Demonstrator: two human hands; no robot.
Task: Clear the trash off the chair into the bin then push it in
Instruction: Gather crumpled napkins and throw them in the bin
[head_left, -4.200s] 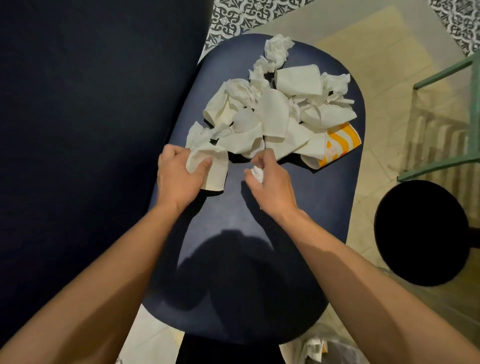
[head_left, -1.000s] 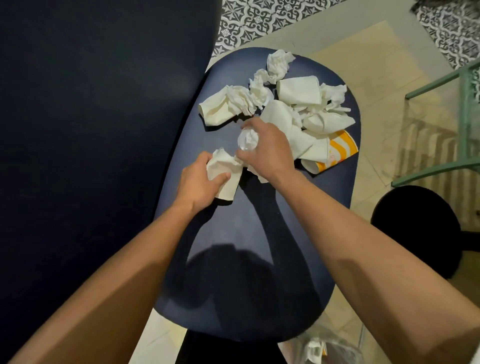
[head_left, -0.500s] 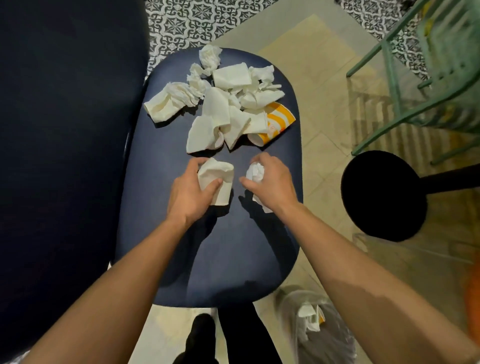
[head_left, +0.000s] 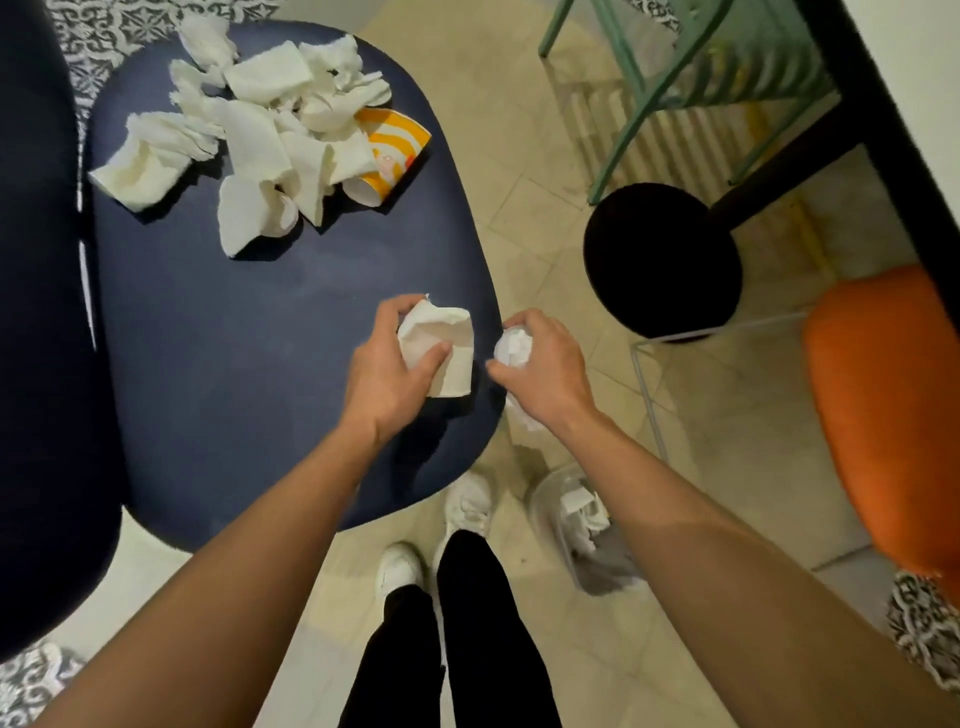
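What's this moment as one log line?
left hand: grips napkin | right hand: grips wad | chair: trash pile | bin: partly filled

One navy chair (head_left: 260, 338) bears a single orange-striped paper cup (head_left: 395, 150) and one heap of crumpled napkins (head_left: 260, 130), too tangled to count. Two hands: the left hand (head_left: 384, 374) grips one folded napkin (head_left: 447, 343), the right hand (head_left: 545, 369) one balled tissue (head_left: 511, 348). One bin (head_left: 608, 566), one black stool (head_left: 660, 260), two white shoes (head_left: 467, 504).

left hand (head_left: 384, 371) grips napkin (head_left: 441, 348) | right hand (head_left: 545, 369) grips wad (head_left: 511, 349)
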